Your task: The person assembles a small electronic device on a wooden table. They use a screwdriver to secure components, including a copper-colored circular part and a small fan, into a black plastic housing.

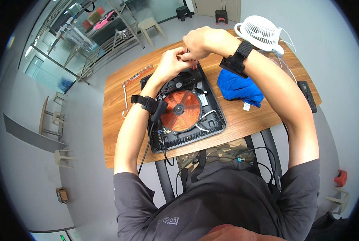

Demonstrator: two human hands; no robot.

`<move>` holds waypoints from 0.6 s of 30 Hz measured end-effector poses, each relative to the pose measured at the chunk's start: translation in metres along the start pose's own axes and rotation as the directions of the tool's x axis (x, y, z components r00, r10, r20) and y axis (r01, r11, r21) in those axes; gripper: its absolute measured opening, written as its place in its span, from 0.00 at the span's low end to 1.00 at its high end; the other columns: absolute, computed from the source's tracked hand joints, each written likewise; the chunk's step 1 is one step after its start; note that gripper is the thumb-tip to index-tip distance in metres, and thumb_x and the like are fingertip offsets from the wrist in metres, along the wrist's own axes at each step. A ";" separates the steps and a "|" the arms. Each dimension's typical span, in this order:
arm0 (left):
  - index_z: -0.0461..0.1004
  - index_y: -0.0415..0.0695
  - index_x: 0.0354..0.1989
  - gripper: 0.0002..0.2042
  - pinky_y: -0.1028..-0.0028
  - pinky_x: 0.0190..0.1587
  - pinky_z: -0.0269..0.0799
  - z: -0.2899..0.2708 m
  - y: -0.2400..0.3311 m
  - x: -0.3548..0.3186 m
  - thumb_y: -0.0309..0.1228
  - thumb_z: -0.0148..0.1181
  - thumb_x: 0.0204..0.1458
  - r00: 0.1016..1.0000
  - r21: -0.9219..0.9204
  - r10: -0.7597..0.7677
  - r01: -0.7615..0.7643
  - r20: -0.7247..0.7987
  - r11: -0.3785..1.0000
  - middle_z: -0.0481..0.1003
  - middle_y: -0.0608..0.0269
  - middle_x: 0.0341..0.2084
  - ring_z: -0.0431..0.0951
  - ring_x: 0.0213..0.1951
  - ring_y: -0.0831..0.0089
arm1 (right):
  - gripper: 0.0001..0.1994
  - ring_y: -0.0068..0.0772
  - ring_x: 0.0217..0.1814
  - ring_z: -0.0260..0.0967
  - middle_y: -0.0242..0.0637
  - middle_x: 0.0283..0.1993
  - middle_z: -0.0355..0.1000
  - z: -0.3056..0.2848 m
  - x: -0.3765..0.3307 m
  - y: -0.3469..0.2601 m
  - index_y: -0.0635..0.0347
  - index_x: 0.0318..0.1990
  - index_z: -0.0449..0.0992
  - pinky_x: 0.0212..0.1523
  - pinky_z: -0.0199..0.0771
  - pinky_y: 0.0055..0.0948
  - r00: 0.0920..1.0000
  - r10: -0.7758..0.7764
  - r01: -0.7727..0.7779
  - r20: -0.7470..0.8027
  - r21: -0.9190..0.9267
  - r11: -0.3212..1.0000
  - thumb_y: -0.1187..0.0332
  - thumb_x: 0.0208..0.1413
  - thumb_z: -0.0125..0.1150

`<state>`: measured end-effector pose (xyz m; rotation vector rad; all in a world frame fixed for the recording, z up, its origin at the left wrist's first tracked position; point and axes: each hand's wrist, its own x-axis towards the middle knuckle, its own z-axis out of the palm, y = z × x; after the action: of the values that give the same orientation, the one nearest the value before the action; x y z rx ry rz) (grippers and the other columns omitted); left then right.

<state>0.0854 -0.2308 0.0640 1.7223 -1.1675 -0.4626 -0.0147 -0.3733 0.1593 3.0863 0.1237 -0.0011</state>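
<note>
An opened induction cooker (pixel 221 120) lies on the wooden table, its black casing showing a round copper coil (pixel 182 110) and a dark fan (pixel 178 85) beyond it. Over the casing's far edge my two hands meet, fingertips pressed together. My left hand (pixel 172 64) is closed in a pinch, and my right hand (pixel 200 42) is curled just above and right of it. Something small and dark shows between them, too hidden to name. Reddish parts (pixel 194 66) sit at the casing's far corner, right under the fingers.
Left of the cooker lies a narrow circuit strip (pixel 137 75) with a white cable. On the right are a crumpled blue cloth (pixel 239 88), a white fan (pixel 260 32) with its cord, and a black bar-shaped object (pixel 306 96) by the table's edge. Black cables hang near my lap.
</note>
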 end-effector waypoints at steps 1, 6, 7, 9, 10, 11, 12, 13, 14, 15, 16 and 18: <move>0.80 0.38 0.39 0.11 0.76 0.46 0.76 -0.001 -0.004 0.000 0.31 0.69 0.52 1.000 0.000 0.004 -0.004 -0.031 1.000 0.83 0.65 0.30 0.81 0.35 0.80 | 0.22 0.52 0.42 0.81 0.49 0.37 0.82 0.006 0.001 0.005 0.64 0.39 0.83 0.44 0.81 0.44 0.998 -0.039 0.040 -0.043 0.018 0.999 0.50 0.57 0.61; 0.80 0.38 0.38 0.12 0.76 0.43 0.74 -0.007 -0.009 0.001 0.32 0.71 0.50 1.000 0.112 0.003 0.001 -0.030 0.994 0.80 0.68 0.27 0.77 0.33 0.81 | 0.19 0.55 0.40 0.80 0.51 0.38 0.81 0.008 0.012 -0.002 0.65 0.41 0.83 0.44 0.81 0.45 0.998 -0.056 0.056 -0.024 0.008 0.998 0.55 0.56 0.62; 0.80 0.38 0.38 0.12 0.76 0.42 0.74 -0.005 -0.011 0.001 0.32 0.71 0.49 0.999 0.059 0.026 -0.024 -0.027 0.998 0.79 0.68 0.27 0.76 0.33 0.81 | 0.19 0.55 0.39 0.80 0.53 0.35 0.81 0.007 0.011 -0.005 0.66 0.37 0.84 0.43 0.82 0.45 0.999 -0.038 0.041 -0.038 0.071 0.997 0.55 0.55 0.62; 0.80 0.37 0.38 0.13 0.75 0.42 0.74 -0.003 -0.007 0.000 0.32 0.72 0.48 1.000 0.042 0.015 -0.014 -0.017 0.999 0.80 0.67 0.29 0.77 0.34 0.80 | 0.19 0.54 0.38 0.80 0.53 0.34 0.80 0.008 0.012 -0.008 0.66 0.34 0.84 0.42 0.82 0.44 0.996 -0.030 0.033 -0.081 0.040 0.999 0.55 0.55 0.62; 0.80 0.36 0.38 0.13 0.74 0.43 0.74 -0.003 -0.006 -0.001 0.31 0.72 0.48 1.000 0.033 0.010 -0.009 -0.012 0.999 0.80 0.66 0.30 0.77 0.35 0.80 | 0.19 0.54 0.37 0.81 0.53 0.33 0.80 0.008 0.012 -0.010 0.66 0.33 0.84 0.42 0.82 0.44 0.994 -0.025 0.028 -0.103 0.024 0.999 0.55 0.55 0.62; 0.79 0.37 0.38 0.13 0.75 0.43 0.75 -0.004 -0.007 -0.001 0.30 0.72 0.48 1.000 0.050 0.000 0.001 -0.012 0.999 0.81 0.66 0.30 0.78 0.35 0.80 | 0.19 0.53 0.37 0.81 0.52 0.32 0.80 0.007 0.013 -0.012 0.66 0.33 0.84 0.42 0.82 0.44 0.995 -0.005 0.005 -0.101 0.005 1.000 0.55 0.55 0.62; 0.79 0.38 0.38 0.12 0.76 0.43 0.76 -0.006 -0.008 -0.001 0.29 0.73 0.48 1.000 0.068 -0.010 0.011 -0.013 0.998 0.82 0.65 0.31 0.80 0.36 0.79 | 0.19 0.53 0.37 0.81 0.52 0.33 0.81 0.006 0.014 -0.013 0.66 0.34 0.84 0.42 0.82 0.44 0.995 -0.012 0.013 -0.098 0.003 1.000 0.55 0.55 0.62; 0.79 0.38 0.38 0.11 0.76 0.43 0.76 -0.007 -0.009 -0.001 0.28 0.73 0.49 1.000 0.085 -0.020 0.021 -0.014 0.996 0.82 0.65 0.31 0.81 0.36 0.79 | 0.19 0.53 0.37 0.81 0.51 0.33 0.81 0.005 0.014 -0.013 0.65 0.34 0.84 0.42 0.82 0.44 0.995 -0.020 0.020 -0.095 0.000 1.000 0.55 0.55 0.62; 0.78 0.38 0.38 0.12 0.76 0.42 0.76 -0.006 -0.004 -0.002 0.28 0.73 0.49 1.000 0.100 -0.011 0.014 -0.027 0.995 0.82 0.64 0.31 0.81 0.37 0.79 | 0.19 0.53 0.37 0.80 0.51 0.34 0.81 0.004 0.012 -0.011 0.65 0.35 0.84 0.42 0.82 0.44 0.996 -0.021 0.021 -0.092 -0.004 1.000 0.55 0.55 0.62; 0.78 0.38 0.39 0.12 0.76 0.40 0.76 -0.004 0.002 -0.004 0.29 0.73 0.49 0.999 0.115 -0.003 0.007 -0.042 0.993 0.82 0.64 0.31 0.81 0.37 0.79 | 0.19 0.53 0.38 0.81 0.51 0.34 0.81 0.004 0.011 -0.009 0.64 0.36 0.84 0.43 0.82 0.44 0.995 -0.034 0.034 -0.097 -0.007 0.999 0.54 0.56 0.62; 0.78 0.39 0.40 0.12 0.76 0.39 0.76 -0.004 0.008 -0.004 0.29 0.72 0.50 0.998 0.130 0.006 0.001 -0.056 0.992 0.82 0.64 0.31 0.81 0.37 0.79 | 0.19 0.53 0.38 0.81 0.51 0.35 0.81 0.006 0.009 -0.005 0.64 0.36 0.84 0.43 0.82 0.44 0.994 -0.048 0.047 -0.102 -0.011 0.999 0.54 0.56 0.62; 0.77 0.37 0.42 0.14 0.77 0.39 0.76 -0.006 0.010 -0.004 0.28 0.72 0.48 0.997 0.097 -0.055 0.060 -0.049 0.994 0.82 0.64 0.33 0.81 0.36 0.79 | 0.19 0.52 0.39 0.81 0.50 0.36 0.81 0.011 0.012 -0.003 0.63 0.38 0.85 0.43 0.82 0.44 0.993 -0.075 0.076 -0.088 0.007 0.997 0.53 0.57 0.61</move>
<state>0.0834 -0.2251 0.0747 1.8457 -1.1262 -0.4038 -0.0030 -0.3703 0.1486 3.0902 0.2453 0.1314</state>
